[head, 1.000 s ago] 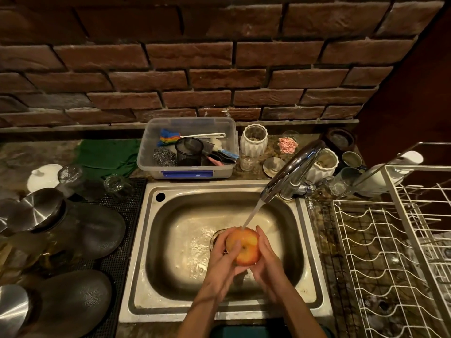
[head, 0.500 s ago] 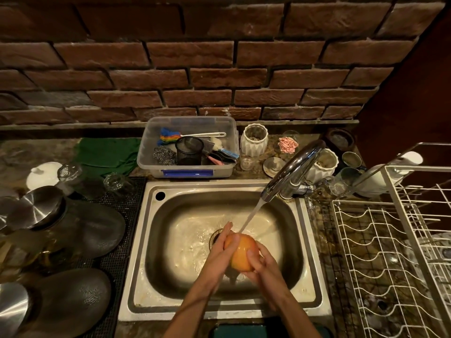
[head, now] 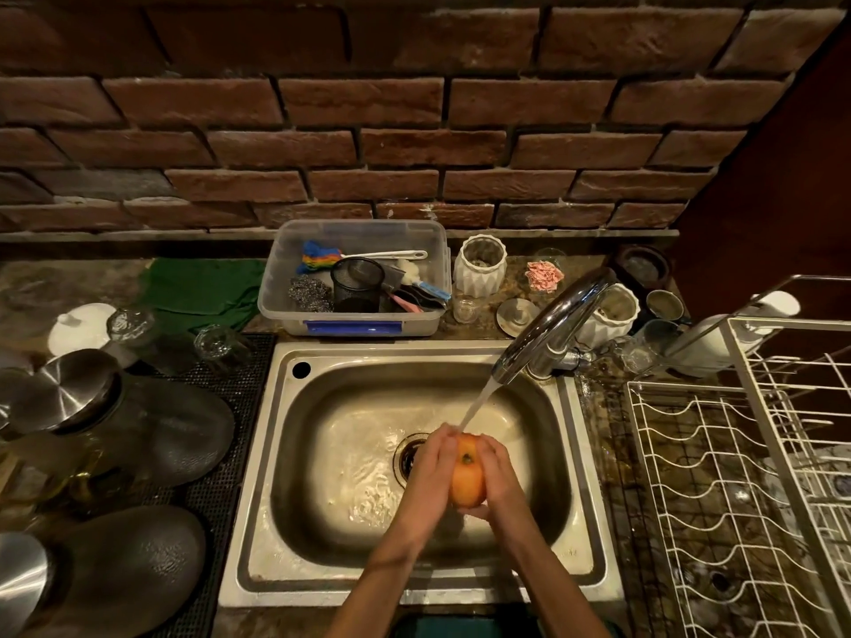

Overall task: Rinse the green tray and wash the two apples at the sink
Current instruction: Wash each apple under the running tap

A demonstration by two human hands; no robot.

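An orange-red apple (head: 467,476) is held over the steel sink (head: 322,587), just right of the drain (head: 407,458). My left hand (head: 433,467) presses its left side and my right hand (head: 499,476) cups its right side and underside. Water streams from the chrome faucet (head: 548,324) onto the top of the apple and my fingers. A dark green-teal edge (head: 442,627), maybe the tray, shows at the bottom of the frame below the sink. No second apple is in view.
A clear plastic tub (head: 354,315) of brushes and scrubbers stands behind the sink, by white ceramic jars (head: 479,264). A white wire dish rack (head: 737,476) fills the right. Glass jars and steel lids (head: 69,389) crowd the black mat (head: 221,499) on the left. A green cloth (head: 202,287) lies at the back.
My hands have turned the apple under the stream, so its stem end now faces up. Both hands have shifted to grip it from the two sides.
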